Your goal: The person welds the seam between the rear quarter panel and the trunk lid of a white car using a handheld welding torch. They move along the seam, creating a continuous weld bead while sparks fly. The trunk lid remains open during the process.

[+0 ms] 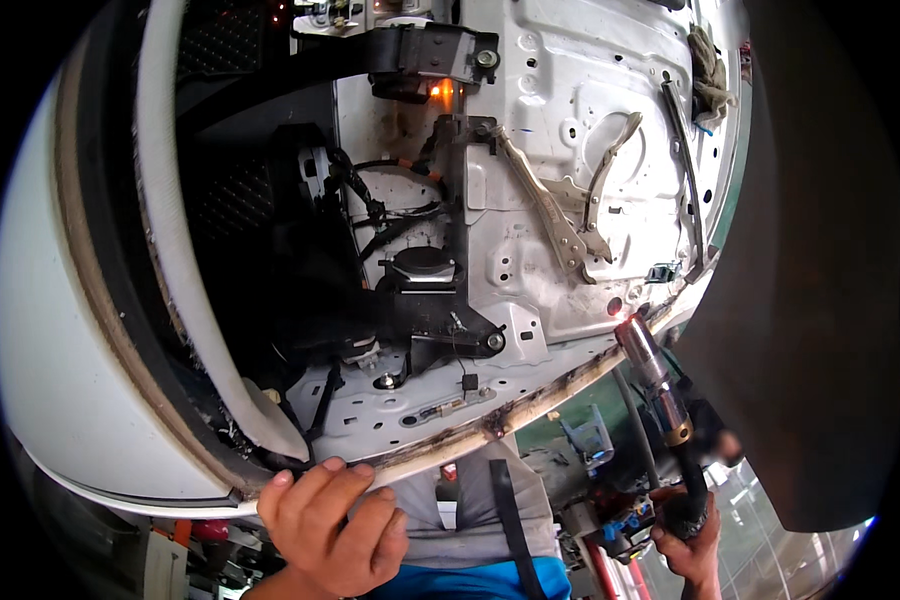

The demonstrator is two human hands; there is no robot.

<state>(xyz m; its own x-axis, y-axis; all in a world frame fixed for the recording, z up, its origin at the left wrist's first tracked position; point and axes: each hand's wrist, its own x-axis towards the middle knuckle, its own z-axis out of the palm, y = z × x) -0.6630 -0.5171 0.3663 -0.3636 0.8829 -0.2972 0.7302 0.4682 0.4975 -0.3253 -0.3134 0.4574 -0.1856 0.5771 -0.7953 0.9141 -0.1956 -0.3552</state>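
Note:
My right hand (692, 540) is closed round the dark handle of a welding torch (654, 375) with a shiny metal nozzle. The nozzle points up and to the left, and a small red glow shows at its tip by the white panel near the door opening's edge. My left hand (335, 525) lies with bent fingers hooked on the lower edge of the vehicle body (420, 457), by the end of a pale trim strip (160, 200). On the white metal floor (530, 240), a pair of long-jawed locking clamp pliers (565, 215) stands to the left of the nozzle.
Black brackets (450, 340) and loose wiring (370, 200) fill the middle of the car interior. An orange glow (442, 92) shows under the upper bracket. A large dark panel (810, 280) hangs at the right. A crumpled cloth (708, 75) lies at the far right edge.

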